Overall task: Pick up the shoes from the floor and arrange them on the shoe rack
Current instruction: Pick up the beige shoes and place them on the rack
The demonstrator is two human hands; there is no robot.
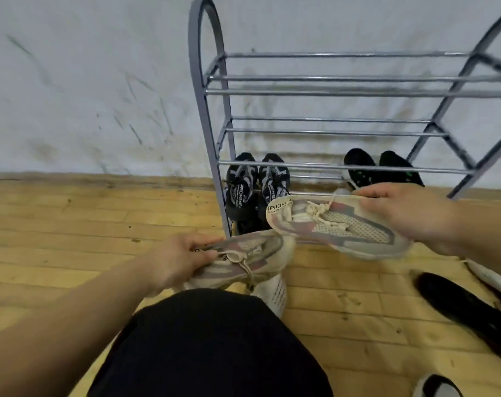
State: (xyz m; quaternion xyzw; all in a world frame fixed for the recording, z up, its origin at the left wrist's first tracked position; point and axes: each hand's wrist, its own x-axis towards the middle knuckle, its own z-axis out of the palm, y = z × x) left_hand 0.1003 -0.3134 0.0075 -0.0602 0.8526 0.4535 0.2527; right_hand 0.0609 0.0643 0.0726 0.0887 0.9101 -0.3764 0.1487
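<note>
Two hands clamped: left hand [176,260] on beige shoe [243,259], right hand [401,213] on matching shoe [338,224].

Four dark shoes [241,186] on one rack [338,167], two beige sneakers [338,222] held, three shoes [467,308] floored.

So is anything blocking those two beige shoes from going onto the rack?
Nothing visible blocks the upper shelves. On the bottom shelf, a black-and-grey pair sits left and a black pair right, leaving a gap between, just behind the beige shoe in the right hand.
</note>
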